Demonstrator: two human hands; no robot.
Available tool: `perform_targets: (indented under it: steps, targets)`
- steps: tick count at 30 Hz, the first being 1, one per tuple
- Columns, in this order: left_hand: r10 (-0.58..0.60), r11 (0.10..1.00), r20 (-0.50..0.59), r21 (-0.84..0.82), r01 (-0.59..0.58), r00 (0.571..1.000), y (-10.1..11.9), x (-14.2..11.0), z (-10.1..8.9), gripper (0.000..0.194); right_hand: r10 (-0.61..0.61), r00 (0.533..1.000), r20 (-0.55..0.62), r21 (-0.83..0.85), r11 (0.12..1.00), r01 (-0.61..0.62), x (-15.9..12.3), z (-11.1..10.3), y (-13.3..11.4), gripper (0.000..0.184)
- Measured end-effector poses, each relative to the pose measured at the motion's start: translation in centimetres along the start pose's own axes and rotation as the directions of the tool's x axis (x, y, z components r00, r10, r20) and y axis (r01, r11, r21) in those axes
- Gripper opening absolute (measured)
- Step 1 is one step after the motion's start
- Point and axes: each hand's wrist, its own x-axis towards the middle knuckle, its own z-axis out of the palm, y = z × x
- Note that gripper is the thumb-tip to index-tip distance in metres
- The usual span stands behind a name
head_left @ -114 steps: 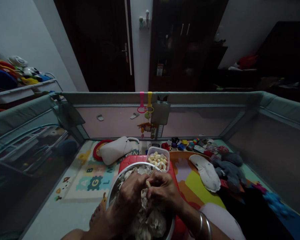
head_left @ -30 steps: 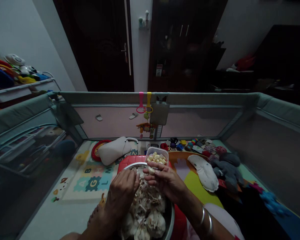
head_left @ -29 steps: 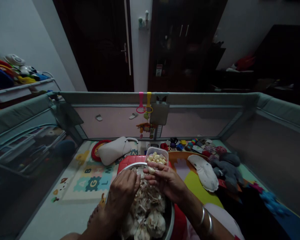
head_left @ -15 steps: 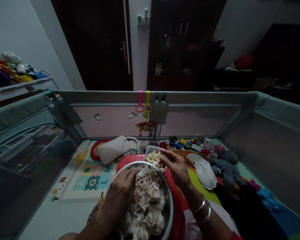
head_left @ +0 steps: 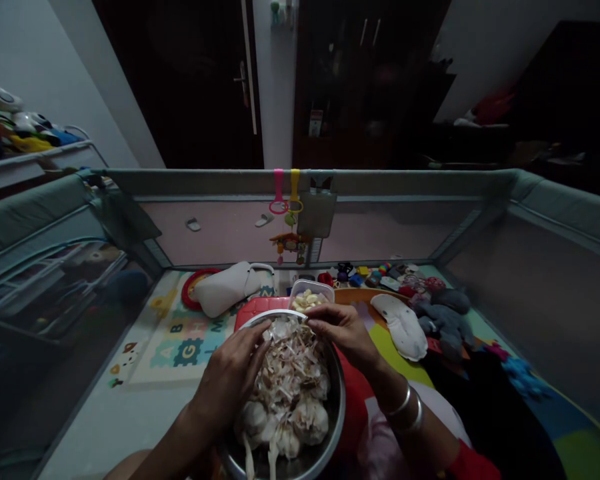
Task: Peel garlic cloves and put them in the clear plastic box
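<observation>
Dim room, padded playpen rail (head_left: 205, 180) behind, foam mat (head_left: 95, 417) underfoot. Left hand (head_left: 237, 360): fingers loosely bent, thumb a bit apart, over the left side of the metal bowl (head_left: 341, 400); grip underneath hidden. Right hand (head_left: 343, 330): thumb and index nearly together at the far rim; can't tell if anything's pinched. Garlic skins (head_left: 293, 363) between and below the fingertips, whole garlic bulbs (head_left: 310, 420) nearer the wearer. Peeled cloves (head_left: 306, 300) in a plastic tub (head_left: 326, 289) just beyond the right fingertips.
</observation>
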Motion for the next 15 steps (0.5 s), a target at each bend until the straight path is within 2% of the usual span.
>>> perform_targets:
  steps: [3,5,8,10,11,13,15]
  targets:
    - [-0.004,1.0,0.017,-0.011,0.004,1.0,-0.4,-0.3,0.1,0.025,-0.035,0.991,0.129,-0.147,0.988,0.054,-0.6,0.1,-0.4,0.015]
    - [-0.013,1.0,0.033,-0.026,0.013,0.999,-0.7,-0.5,0.0,0.029,-0.045,0.962,0.268,-0.241,0.964,0.112,-0.9,0.0,-0.9,0.02]
    - [-0.039,0.998,0.033,-0.045,0.041,0.999,-1.0,-0.7,-0.1,0.038,-0.039,0.85,0.525,-0.359,0.895,0.263,-1.4,-0.3,-1.7,0.029]
    - [-0.053,0.997,0.025,-0.056,0.054,0.998,-1.1,-0.8,-0.2,0.042,-0.018,0.776,0.63,-0.41,0.841,0.353,-1.5,-0.5,-2.1,0.03]
    - [-0.051,0.997,0.025,-0.062,0.052,0.998,-1.1,-0.9,-0.3,0.043,-0.002,0.758,0.652,-0.433,0.82,0.375,-1.5,-0.6,-2.1,0.026]
    - [-0.037,0.997,0.023,-0.068,0.039,0.999,-1.1,-1.0,-0.4,0.046,0.026,0.762,0.647,-0.464,0.806,0.367,-1.5,-0.7,-1.9,0.016]
    - [-0.024,0.997,0.029,-0.078,0.026,0.999,-1.1,-1.1,-0.5,0.048,0.047,0.796,0.604,-0.441,0.851,0.285,-1.3,-1.0,-1.5,0.013]
